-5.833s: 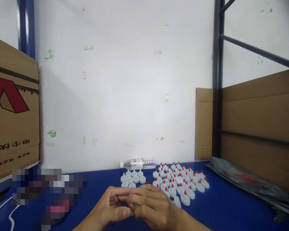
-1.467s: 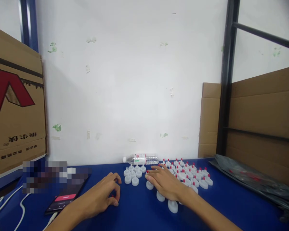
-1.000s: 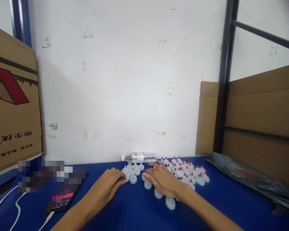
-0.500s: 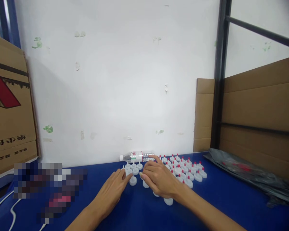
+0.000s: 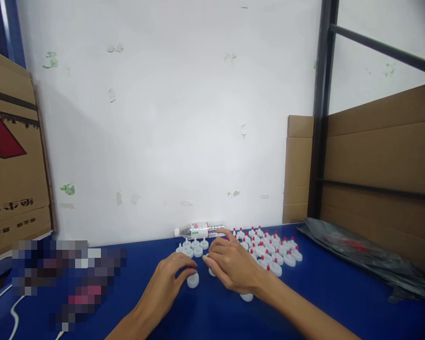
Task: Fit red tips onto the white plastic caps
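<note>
The thumb and fingers of my left hand [image 5: 170, 278] close at the top of a white nozzle cap [image 5: 193, 280], whose round base shows below them. My right hand [image 5: 230, 267] is beside it, thumb and fingers pressed together, hiding what they hold. Under those fingers a second white cap [image 5: 211, 272] is partly visible. Another white cap [image 5: 247, 297] shows below my right wrist. Several white caps with bare upright nozzles [image 5: 197, 250] stand beyond my left hand. To the right of my right hand are several white caps with red tips [image 5: 276, 268].
A clear plastic bottle [image 5: 199, 231] lies on its side against the white wall. Grey plastic bags [image 5: 361, 255] lie on the blue table [image 5: 127, 293] at right. Cardboard boxes [image 5: 14, 179] flank the left side; white cables [image 5: 16, 311] run at the lower left.
My left hand has drawn a white nozzle cap a little toward me, away from the group of bare-nozzle caps. My right hand has stayed in nearly the same place.
</note>
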The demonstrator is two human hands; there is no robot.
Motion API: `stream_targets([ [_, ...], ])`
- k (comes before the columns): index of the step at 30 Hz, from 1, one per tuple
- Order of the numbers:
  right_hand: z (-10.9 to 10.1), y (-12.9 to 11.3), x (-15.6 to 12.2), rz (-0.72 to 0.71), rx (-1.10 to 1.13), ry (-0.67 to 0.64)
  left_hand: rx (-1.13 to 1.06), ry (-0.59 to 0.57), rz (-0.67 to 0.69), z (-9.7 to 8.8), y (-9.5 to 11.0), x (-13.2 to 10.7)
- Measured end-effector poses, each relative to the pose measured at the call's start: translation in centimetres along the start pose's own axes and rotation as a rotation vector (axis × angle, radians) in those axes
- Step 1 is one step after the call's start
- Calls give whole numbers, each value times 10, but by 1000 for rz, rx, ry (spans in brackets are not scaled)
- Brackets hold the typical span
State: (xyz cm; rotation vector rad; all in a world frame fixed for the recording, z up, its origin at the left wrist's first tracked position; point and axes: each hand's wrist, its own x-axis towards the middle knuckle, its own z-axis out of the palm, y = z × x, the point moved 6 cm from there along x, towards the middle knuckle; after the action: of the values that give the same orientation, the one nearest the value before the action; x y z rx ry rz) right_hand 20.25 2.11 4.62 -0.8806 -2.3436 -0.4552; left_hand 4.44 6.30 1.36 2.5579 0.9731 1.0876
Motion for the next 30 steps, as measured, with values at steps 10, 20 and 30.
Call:
stream_targets([
  [10,3,-1,-1,-6,-30,-38,11,-90,-43,6,3,-1],
  [20,6,-4,-1,-1,-46,-63,-18,-140,-132,14,-6,-3],
  [30,5,-8,2,79,18,-116,58,-73,-60,12,-2,-7],
])
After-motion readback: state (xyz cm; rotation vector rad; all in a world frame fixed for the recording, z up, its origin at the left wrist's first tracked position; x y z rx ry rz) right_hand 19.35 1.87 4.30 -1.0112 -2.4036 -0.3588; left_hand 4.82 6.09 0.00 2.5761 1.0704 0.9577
